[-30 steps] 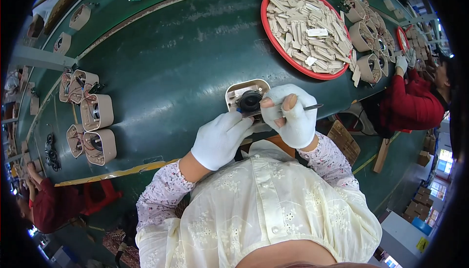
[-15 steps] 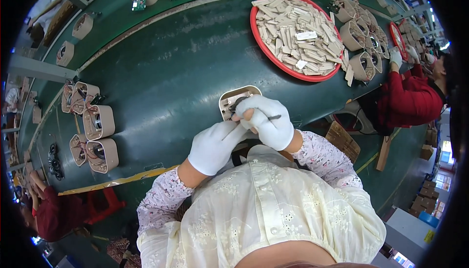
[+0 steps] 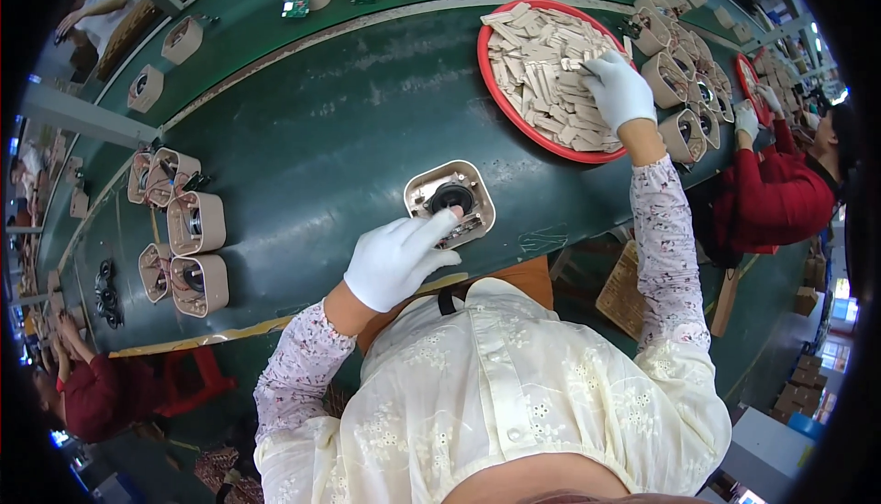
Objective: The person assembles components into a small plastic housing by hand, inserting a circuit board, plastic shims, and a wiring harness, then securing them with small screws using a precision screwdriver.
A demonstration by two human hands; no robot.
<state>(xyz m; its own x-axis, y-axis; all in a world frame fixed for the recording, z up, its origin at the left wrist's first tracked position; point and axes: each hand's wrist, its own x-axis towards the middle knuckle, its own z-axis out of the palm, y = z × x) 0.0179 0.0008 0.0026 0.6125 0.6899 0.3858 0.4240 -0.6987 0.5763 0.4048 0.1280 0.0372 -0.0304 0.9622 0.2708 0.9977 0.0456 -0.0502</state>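
A beige rounded plastic housing lies open side up in front of me, with a round black speaker inside. My left hand, in a white glove with a bare fingertip, reaches over the housing's near left edge. Its fingers are stretched out, the fingertip at the speaker's near rim. At the far right, my gloved right hand is over a round red tray heaped with beige plastic strips. Its fingers are bent together at the strips; what lies between them is too small to make out.
Several beige housings with speakers and wires stand at the left, beside a bundle of black parts. More housings crowd right of the tray. Farther back, a green belt carries housings. A person in red works at the right.
My right hand has left the housing and moved far right to the tray. My left hand stays at the housing, its fingers now straighter, and the speaker is uncovered. Housings on the belt have shifted right.
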